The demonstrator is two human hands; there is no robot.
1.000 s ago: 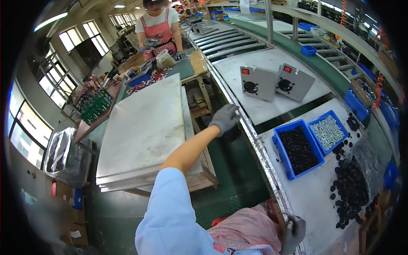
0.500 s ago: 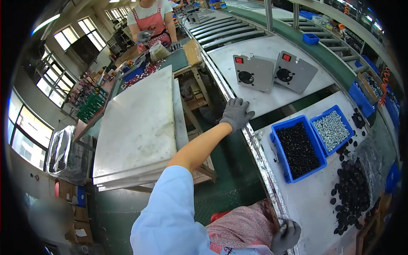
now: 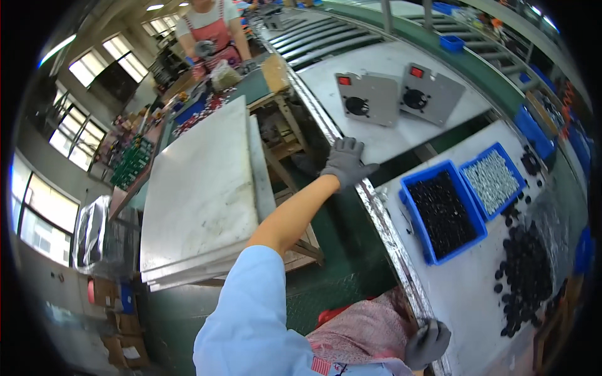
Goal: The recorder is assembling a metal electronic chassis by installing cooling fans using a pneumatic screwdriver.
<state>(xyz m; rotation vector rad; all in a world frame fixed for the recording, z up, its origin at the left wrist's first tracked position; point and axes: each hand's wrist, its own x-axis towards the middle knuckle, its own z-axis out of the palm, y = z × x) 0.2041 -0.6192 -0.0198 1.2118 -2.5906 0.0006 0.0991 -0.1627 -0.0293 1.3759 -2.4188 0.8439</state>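
My left hand (image 3: 345, 164), in a grey glove, lies on the metal rail (image 3: 384, 222) along the line's near edge. Its fingers are stretched forward and the thumb is out to the right; it holds nothing. Lower down the same rail, my right hand (image 3: 428, 344), gloved too, has its fingers bent over the edge. Beyond my left hand two grey metal plates (image 3: 378, 114) (image 3: 446, 99), each with a red switch and a round black part, lie on a white board (image 3: 313, 74).
Right of the rail sit a blue bin of black screws (image 3: 433, 258) and a blue bin of silver screws (image 3: 520, 182). Loose black discs (image 3: 527, 276) lie beside a plastic bag. Stacked white boards (image 3: 197, 188) stand at left. A person in a red apron (image 3: 212, 34) works at the far left.
The view has shifted slightly, so the plates and boards sit a little differently in it. Both my hands stay on the rail; the plates look unmoved on their board.
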